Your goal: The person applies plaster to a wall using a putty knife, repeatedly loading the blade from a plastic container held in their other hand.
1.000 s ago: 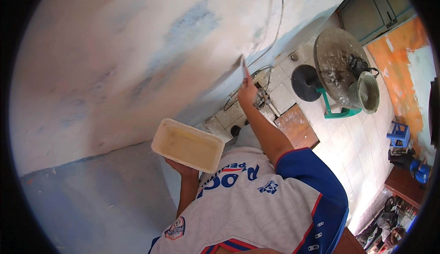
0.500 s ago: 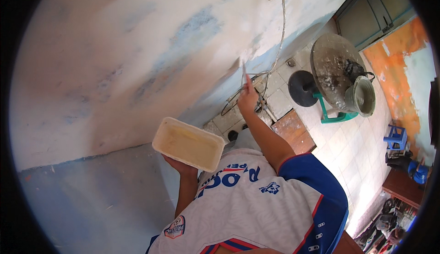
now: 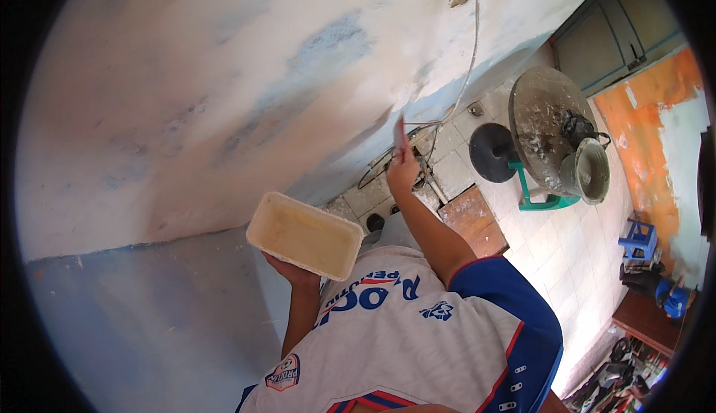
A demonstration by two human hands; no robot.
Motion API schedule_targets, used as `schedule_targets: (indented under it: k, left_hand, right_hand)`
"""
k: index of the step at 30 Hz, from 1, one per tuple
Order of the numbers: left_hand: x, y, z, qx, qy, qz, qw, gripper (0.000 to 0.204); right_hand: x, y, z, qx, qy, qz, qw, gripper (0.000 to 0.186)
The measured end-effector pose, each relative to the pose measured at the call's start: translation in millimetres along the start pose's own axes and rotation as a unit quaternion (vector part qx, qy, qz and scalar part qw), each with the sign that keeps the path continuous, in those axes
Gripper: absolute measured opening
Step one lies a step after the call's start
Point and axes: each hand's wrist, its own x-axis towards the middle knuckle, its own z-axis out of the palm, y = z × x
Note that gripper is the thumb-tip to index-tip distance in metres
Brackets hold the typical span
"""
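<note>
My left hand (image 3: pixel 293 268) holds a cream rectangular plastic tub (image 3: pixel 304 235) from beneath, its fingers mostly hidden under it. A thin pale layer covers the tub's bottom. Farther out, my right hand (image 3: pixel 403 172) is closed around a putty knife (image 3: pixel 401 136); the blade points away from me, toward the wall. Whether the blade touches the wall (image 3: pixel 224 62) I cannot tell. White and beige filler is smeared over the wall, with blue paint showing through in patches.
A cable (image 3: pixel 475 40) runs down the wall. To the right stand a stained round table (image 3: pixel 541 107) with a bucket (image 3: pixel 589 171) and black bag, a black round stool (image 3: pixel 492 152) and a green chair frame (image 3: pixel 548 203). A brown board (image 3: pixel 473 223) lies on the tiles.
My right hand and the putty knife have drawn slightly back toward me along the wall. The view has shifted a little; my left hand still holds the tub.
</note>
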Motion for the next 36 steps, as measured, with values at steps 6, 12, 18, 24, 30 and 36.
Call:
schedule_targets:
  k: [6, 12, 18, 24, 30, 36]
  left_hand:
    - [-16, 5, -10, 0.009, 0.043, 0.007, 0.999, 0.070]
    - [-22, 5, -3, 0.026, 0.051, 0.006, 0.998, 0.074]
    - [-8, 0, 13, 0.099, 0.083, 0.038, 0.991, 0.081]
    - [15, -21, 51, 0.027, 0.021, -0.027, 0.999, 0.089]
    - [14, -69, 98, -0.013, -0.147, 0.001, 0.989, 0.079]
    - [13, -123, 124, -0.105, -0.235, -0.031, 0.966, 0.095]
  right_hand:
    - [55, -8, 12, 0.043, 0.184, -0.079, 0.979, 0.048]
    - [-4, -17, 16, -0.040, 0.005, -0.066, 0.997, 0.043]
    - [-13, -2, -93, 0.355, -0.133, -0.004, 0.925, 0.032]
    - [-19, -110, -192, 0.484, -0.204, 0.035, 0.850, 0.042]
    - [-33, -173, -262, 0.500, -0.203, -0.111, 0.835, 0.037]
    - [-54, -225, -344, 0.296, -0.205, -0.310, 0.880, 0.033]
